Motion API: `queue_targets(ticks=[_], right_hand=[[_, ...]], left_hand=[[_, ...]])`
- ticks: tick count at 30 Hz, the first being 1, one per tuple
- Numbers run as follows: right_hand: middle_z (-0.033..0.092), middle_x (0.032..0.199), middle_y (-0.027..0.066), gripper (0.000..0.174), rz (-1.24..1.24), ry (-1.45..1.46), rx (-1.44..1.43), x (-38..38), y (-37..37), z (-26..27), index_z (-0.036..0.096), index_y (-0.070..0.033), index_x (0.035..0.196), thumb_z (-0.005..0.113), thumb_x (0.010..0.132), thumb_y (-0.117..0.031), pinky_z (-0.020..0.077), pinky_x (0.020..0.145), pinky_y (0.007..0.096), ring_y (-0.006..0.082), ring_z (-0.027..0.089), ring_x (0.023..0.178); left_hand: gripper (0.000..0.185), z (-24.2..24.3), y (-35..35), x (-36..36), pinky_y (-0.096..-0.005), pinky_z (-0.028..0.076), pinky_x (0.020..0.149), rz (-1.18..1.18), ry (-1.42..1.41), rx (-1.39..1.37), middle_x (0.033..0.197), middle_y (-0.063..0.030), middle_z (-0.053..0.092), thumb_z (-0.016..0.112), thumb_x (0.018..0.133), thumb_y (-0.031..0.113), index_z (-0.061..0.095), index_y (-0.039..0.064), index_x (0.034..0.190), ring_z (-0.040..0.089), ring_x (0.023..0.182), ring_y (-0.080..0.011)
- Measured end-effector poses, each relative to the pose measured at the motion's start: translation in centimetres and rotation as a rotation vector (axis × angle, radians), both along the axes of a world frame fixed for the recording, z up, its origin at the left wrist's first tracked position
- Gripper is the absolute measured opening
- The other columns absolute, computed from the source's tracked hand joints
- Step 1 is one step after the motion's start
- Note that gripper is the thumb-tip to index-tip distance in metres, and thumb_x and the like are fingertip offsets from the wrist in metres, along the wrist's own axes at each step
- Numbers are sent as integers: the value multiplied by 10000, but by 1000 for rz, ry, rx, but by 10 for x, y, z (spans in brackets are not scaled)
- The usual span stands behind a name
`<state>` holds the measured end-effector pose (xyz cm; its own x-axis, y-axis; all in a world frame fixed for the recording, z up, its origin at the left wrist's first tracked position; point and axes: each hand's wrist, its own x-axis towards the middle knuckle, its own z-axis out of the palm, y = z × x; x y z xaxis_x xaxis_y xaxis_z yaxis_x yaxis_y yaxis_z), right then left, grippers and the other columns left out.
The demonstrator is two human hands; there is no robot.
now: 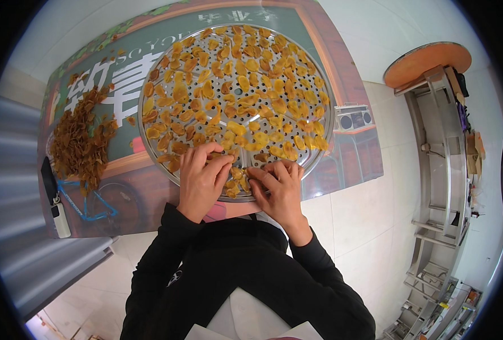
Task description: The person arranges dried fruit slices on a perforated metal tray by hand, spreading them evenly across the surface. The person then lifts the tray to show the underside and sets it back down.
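Observation:
A round perforated metal tray (pixel 237 91) lies on the table, covered with many flat, yellow-brown dried slices (pixel 279 106). At its near edge, my left hand (pixel 204 176) pinches a slice (pixel 230 155) between thumb and forefinger. My right hand (pixel 277 182) is to the right, fingers curled, with its fingertips at a small cluster of slices (pixel 234 182) by the near rim; whether it grips one cannot be made out. A heap of darker brown dried slices (pixel 81 140) lies on the table left of the tray, with a few loose ones around it.
The table (pixel 149 212) has a printed cover with a chalkboard, a bicycle and a radio pictured. A small white device with a dark strap (pixel 60 219) lies at its left corner. To the right stand a metal rack (pixel 440 157) and a round wooden board (pixel 427 63).

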<state>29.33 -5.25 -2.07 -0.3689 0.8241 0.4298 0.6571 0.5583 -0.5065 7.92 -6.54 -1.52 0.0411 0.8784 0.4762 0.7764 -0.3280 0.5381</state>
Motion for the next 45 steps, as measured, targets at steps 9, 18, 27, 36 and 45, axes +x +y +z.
queue_targets(ticks=[9, 18, 27, 36, 45], right_hand=[[624, 996, 20, 276, -81, 4, 27, -8, 4, -1, 812, -150, 1084, 852, 814, -111, 400, 906, 439, 281, 569, 1038], [615, 988, 12, 268, -126, 38, 69, -20, 9, -3, 813, -171, 1082, 838, 826, -93, 396, 925, 431, 277, 569, 1050], [628, 1016, 38, 254, -257, 45, 105, 4, 4, -8, 805, -158, 1085, 836, 838, -106, 371, 930, 458, 299, 537, 1064], [594, 1027, 50, 263, -232, 9, 94, 4, 4, -11, 805, -158, 1123, 824, 861, -149, 365, 944, 467, 319, 521, 1075], [593, 1007, 32, 266, -180, 34, 89, 5, 1, -8, 813, -167, 1113, 822, 848, -145, 373, 944, 457, 299, 527, 1063]], left_hand=[[212, 1, 0, 0, -421, 447, 871, -11, -5, -4, 1198, -32, 653, 824, 878, 68, 790, 102, 1084, 604, 955, -267], [205, 0, 0, 0, -419, 449, 874, -7, -4, -4, 1201, -32, 651, 817, 889, 68, 792, 106, 1089, 606, 963, -264], [240, 2, 0, 2, -422, 460, 895, 8, -24, 20, 1213, -52, 651, 822, 866, 32, 781, 96, 1094, 607, 966, -269], [248, 5, -5, -2, -437, 458, 923, 3, -15, 45, 1255, -52, 643, 815, 815, 32, 764, 109, 1046, 604, 1018, -277], [212, 5, -7, -8, -435, 456, 959, -23, 5, 45, 1278, -84, 648, 805, 797, 49, 790, 105, 1001, 599, 1079, -315]])
